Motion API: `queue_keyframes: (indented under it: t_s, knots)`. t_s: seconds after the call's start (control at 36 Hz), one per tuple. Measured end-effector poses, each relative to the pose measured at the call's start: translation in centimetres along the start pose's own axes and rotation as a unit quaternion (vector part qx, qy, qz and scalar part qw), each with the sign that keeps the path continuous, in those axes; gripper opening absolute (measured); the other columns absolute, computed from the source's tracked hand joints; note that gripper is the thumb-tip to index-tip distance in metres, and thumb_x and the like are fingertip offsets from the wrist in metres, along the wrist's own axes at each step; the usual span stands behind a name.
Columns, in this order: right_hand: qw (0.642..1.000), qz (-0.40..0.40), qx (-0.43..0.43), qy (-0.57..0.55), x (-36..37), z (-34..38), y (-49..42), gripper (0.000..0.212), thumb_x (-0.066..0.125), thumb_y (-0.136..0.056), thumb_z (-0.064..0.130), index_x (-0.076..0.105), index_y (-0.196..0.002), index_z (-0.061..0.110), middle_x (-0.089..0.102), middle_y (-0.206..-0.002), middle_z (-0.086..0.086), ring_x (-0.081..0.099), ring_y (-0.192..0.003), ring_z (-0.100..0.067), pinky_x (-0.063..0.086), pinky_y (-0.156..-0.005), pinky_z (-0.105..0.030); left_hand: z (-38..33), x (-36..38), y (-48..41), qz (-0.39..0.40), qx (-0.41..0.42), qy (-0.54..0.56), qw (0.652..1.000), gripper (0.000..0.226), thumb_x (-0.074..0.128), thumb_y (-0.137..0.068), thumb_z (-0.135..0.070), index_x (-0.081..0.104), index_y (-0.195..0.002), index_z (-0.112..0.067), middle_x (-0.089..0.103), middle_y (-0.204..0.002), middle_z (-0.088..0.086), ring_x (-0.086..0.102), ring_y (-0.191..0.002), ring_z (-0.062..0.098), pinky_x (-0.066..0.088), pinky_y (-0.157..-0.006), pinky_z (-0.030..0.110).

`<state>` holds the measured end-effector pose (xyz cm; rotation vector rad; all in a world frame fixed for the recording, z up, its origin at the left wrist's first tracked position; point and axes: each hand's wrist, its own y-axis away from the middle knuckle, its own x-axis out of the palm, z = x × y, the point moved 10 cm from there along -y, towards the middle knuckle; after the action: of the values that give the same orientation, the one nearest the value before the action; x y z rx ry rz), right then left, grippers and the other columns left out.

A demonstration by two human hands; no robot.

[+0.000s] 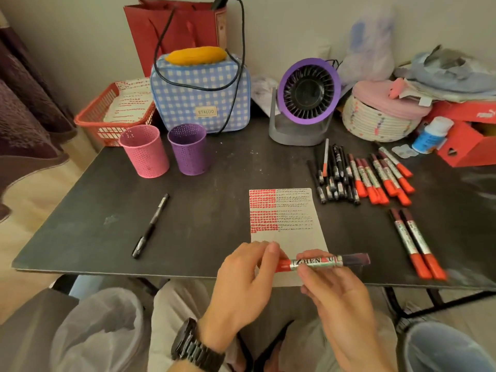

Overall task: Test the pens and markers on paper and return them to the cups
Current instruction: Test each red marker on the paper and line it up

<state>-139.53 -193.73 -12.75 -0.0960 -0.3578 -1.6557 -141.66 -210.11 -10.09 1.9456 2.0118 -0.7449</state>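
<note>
Uncapping appears in hand: we find the left hand [241, 275] pinching one red end of the marker [319, 261], the right hand [335, 288] gripping its barrel, so next we judge a straight pull apart above the paper [292, 216].

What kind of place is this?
Probably a room at home, not a lab: a dark table against the wall, crowded with a checked bag, a small purple fan, red shoe boxes and piled clothes.

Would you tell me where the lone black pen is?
Head view: the black pen lies on the table, left of the paper, in front of the pink cup.
</note>
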Motion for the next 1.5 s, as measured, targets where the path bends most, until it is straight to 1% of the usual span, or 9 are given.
queue_keyframes:
  t_s: [0.36, 0.61, 0.86, 1.0, 1.06, 1.14, 1.28, 1.36, 1.5]
  knots:
    - [0.968, -0.029, 0.061, -0.241, 1.8, -0.3, 0.6, 0.019, 0.067, -0.081, 0.031, 0.075, -0.083, 0.014, 0.072, -0.089, -0.009, 0.071, -0.085, -0.018, 0.06, -0.072, -0.028, -3.1, -0.6, 1.0, -0.149, 0.107, -0.181, 0.966, 0.055, 0.03, -0.108, -0.042, 0.047, -0.058, -0.026, 0.046, -0.053, -0.011, 0.04, -0.052, 0.01, 0.038, -0.041, 0.03]
    - [0.877, -0.141, 0.137, -0.438, 2.0, -1.8, -0.3, 0.052, 0.049, -0.102, 0.028, 0.051, -0.051, 0.02, 0.035, -0.055, 0.006, 0.037, -0.045, -0.013, 0.041, -0.061, -0.03, -3.8, -0.1, 1.6, -0.148, 0.111, -0.252, 0.95, 0.048, 0.045, -0.1, -0.034, 0.027, -0.056, -0.026, 0.038, -0.044, -0.008, 0.027, -0.051, 0.007, 0.019, -0.04, 0.022]
    - [0.915, -0.11, 0.101, -0.375, 3.3, -0.1, -1.6, 0.054, 0.057, -0.092, 0.028, 0.027, -0.048, 0.024, 0.017, -0.044, 0.008, 0.012, -0.038, -0.011, 0.019, -0.037, -0.025, -4.1, -1.0, 1.7, -0.133, 0.045, -0.23, 0.963, 0.057, 0.039, -0.098, -0.037, 0.03, -0.045, -0.02, 0.015, -0.046, -0.012, 0.025, -0.046, 0.008, 0.022, -0.038, 0.022]
    - [0.926, -0.073, 0.033, -0.37, 1.1, 2.7, -2.7, 0.047, 0.059, -0.082, 0.029, 0.027, -0.047, 0.025, 0.016, -0.042, 0.01, 0.015, -0.034, -0.009, 0.022, -0.034, -0.02, 0.7, -0.9, 1.9, 0.044, -0.079, -0.202, 0.975, 0.036, 0.034, -0.098, -0.044, 0.032, -0.072, -0.02, 0.054, -0.059, 0.006, 0.054, -0.065, 0.033, 0.047, -0.059, 0.04]
    - [0.925, -0.08, -0.019, -0.372, -2.6, 5.6, -4.1, 0.048, 0.057, -0.086, 0.029, 0.026, -0.05, 0.025, 0.016, -0.044, 0.008, 0.014, -0.036, -0.009, 0.022, -0.034, -0.023, 3.3, -3.8, 2.5, 0.018, -0.143, -0.161, 0.976, 0.043, 0.03, -0.094, -0.053, 0.042, -0.065, -0.023, 0.066, -0.067, 0.007, 0.063, -0.075, 0.033, 0.051, -0.071, 0.042]
    - [0.925, -0.049, -0.029, -0.377, -4.7, 7.4, -5.9, 0.05, 0.053, -0.096, 0.028, 0.026, -0.053, 0.026, 0.016, -0.046, 0.007, 0.014, -0.039, -0.011, 0.022, -0.038, -0.024, 5.5, -7.3, 2.6, -0.075, -0.2, -0.052, 0.975, 0.069, 0.027, -0.1, -0.057, 0.046, -0.043, -0.022, 0.054, -0.045, -0.006, 0.05, -0.05, 0.009, 0.044, -0.064, 0.037]
    - [0.925, 0.012, 0.019, -0.379, -2.3, 5.3, -7.2, 0.046, 0.055, -0.1, 0.042, 0.042, -0.059, 0.024, 0.032, -0.052, 0.011, 0.03, -0.047, -0.007, 0.035, -0.052, -0.023, 4.7, -6.3, -0.3, -0.099, -0.126, 0.077, 0.984, 0.075, 0.021, -0.094, -0.077, 0.037, -0.055, -0.015, 0.042, -0.051, -0.002, 0.039, -0.052, 0.008, 0.033, -0.057, 0.023]
    - [0.937, -0.005, 0.036, -0.348, -2.4, 4.2, -7.1, 0.038, 0.06, -0.093, 0.047, 0.058, -0.067, 0.02, 0.047, -0.069, 0.005, 0.051, -0.062, -0.013, 0.047, -0.065, -0.029, 4.3, -5.4, -2.2, -0.05, -0.081, 0.032, 0.995, 0.06, 0.027, -0.089, -0.078, 0.059, -0.077, -0.029, 0.066, -0.079, -0.009, 0.06, -0.078, 0.007, 0.045, -0.073, 0.027]
    - [0.959, -0.043, 0.087, -0.267, -3.2, 2.4, -6.6, 0.048, 0.06, -0.08, 0.065, 0.073, -0.075, 0.018, 0.065, -0.08, -0.004, 0.063, -0.064, -0.018, 0.043, -0.067, -0.035, 5.0, -3.5, -5.0, 0.014, -0.038, -0.083, 0.996, 0.023, 0.065, -0.085, -0.053, 0.048, -0.099, -0.047, 0.058, -0.105, -0.03, 0.055, -0.098, -0.003, 0.043, -0.078, 0.02]
